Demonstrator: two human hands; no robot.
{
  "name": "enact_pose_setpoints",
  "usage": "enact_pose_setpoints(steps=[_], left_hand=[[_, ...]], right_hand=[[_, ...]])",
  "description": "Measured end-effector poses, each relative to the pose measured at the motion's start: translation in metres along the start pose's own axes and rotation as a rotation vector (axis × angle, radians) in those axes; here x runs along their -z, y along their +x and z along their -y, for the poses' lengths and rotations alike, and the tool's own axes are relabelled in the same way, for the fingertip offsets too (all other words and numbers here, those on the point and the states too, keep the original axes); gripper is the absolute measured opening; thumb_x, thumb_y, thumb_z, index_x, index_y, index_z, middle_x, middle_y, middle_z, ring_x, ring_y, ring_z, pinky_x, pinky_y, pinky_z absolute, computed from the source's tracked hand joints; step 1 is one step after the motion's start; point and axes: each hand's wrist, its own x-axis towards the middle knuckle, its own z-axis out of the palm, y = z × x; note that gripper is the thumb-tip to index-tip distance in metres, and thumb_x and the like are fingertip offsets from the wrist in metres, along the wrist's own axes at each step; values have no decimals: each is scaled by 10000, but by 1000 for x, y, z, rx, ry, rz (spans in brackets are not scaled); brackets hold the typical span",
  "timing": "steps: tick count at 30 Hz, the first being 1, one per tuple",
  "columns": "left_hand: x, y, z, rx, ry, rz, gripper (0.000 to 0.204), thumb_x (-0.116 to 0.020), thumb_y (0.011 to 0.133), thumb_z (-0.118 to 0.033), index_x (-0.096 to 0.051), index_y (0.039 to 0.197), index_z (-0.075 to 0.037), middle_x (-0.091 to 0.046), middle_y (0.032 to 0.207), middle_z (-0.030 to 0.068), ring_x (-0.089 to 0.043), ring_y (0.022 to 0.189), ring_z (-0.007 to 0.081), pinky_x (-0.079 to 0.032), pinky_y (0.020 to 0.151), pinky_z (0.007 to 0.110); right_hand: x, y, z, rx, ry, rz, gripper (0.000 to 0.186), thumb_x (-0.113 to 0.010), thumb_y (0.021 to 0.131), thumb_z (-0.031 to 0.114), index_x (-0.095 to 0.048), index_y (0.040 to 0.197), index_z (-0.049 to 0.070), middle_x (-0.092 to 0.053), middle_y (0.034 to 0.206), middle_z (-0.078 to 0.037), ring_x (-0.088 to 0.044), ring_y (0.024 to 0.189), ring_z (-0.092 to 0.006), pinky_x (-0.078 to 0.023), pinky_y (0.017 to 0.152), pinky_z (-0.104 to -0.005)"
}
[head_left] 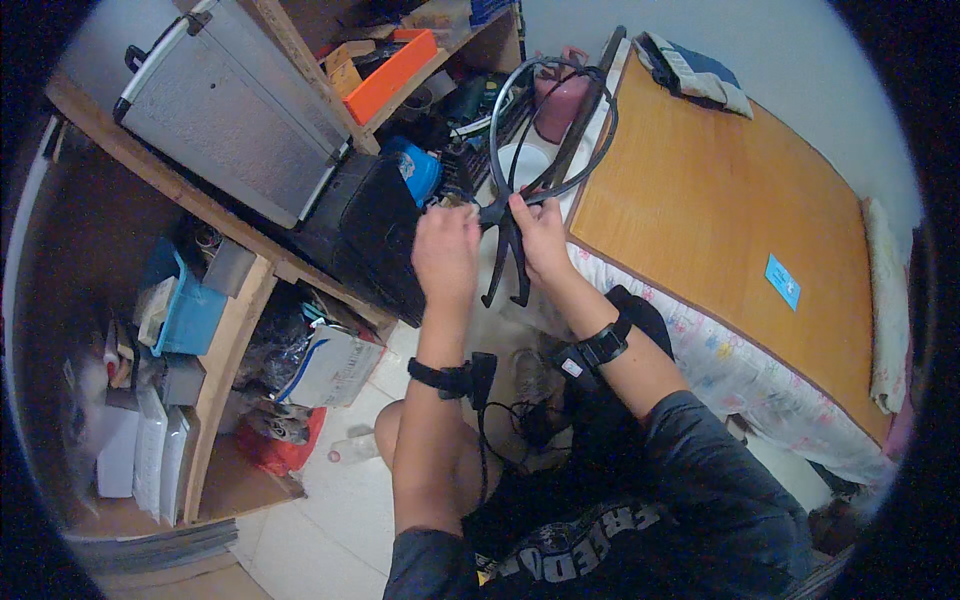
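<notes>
In front of me is a grey and black looped frame [509, 226], with a large hoop at the top and two black legs ending in hooked tips below. Its exact kind I cannot make out. My right hand [544, 238] grips it where the hoop meets the legs, thumb on the front. On the other side of that joint, my left hand [446, 250] has its fingers curled, slightly blurred. Whatever those fingers pinch is hidden. A black strap [440, 378] circles the left wrist, and a black band [606, 343] is on the right.
At right stands a wooden-topped table [700, 210] holding a folded cloth [690, 72] and a blue card [783, 281]. Left are shelves with a silver case [235, 110], a blue bin [190, 310] and an orange tray [392, 75]. A clear bottle [353, 450] lies on the floor.
</notes>
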Motion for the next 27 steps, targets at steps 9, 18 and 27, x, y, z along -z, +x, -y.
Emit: enact_pose_setpoints(steps=[9, 18, 27], left_hand=[[13, -1, 5, -60, -55, 55, 140, -672, 784, -162, -673, 902, -87, -572, 817, 85, -561, 807, 273, -457, 701, 374], [19, -6, 22, 28, 12, -1, 138, -670, 763, -161, -666, 885, -99, -555, 809, 77, -558, 804, 270, -466, 686, 382], [26, -4, 0, -180, -99, 36, 145, -689, 743, -122, -684, 884, -91, -581, 807, 61, -568, 785, 248, -481, 703, 359]], right_hand=[[-1, -2, 10, -77, 68, 9, 292, -626, 896, 178, -448, 1040, -4, -546, 776, -37, -506, 685, -101, -422, 597, -252], [-3, -3, 5, -13, 46, 13, 293, -608, 906, 196, -427, 953, -29, -543, 792, -72, -536, 694, -133, -456, 584, -283], [-14, -19, 10, -40, 190, 274, 363, -538, 945, 178, -396, 1169, -69, -609, 1003, -176, -618, 887, -202, -511, 758, -303]])
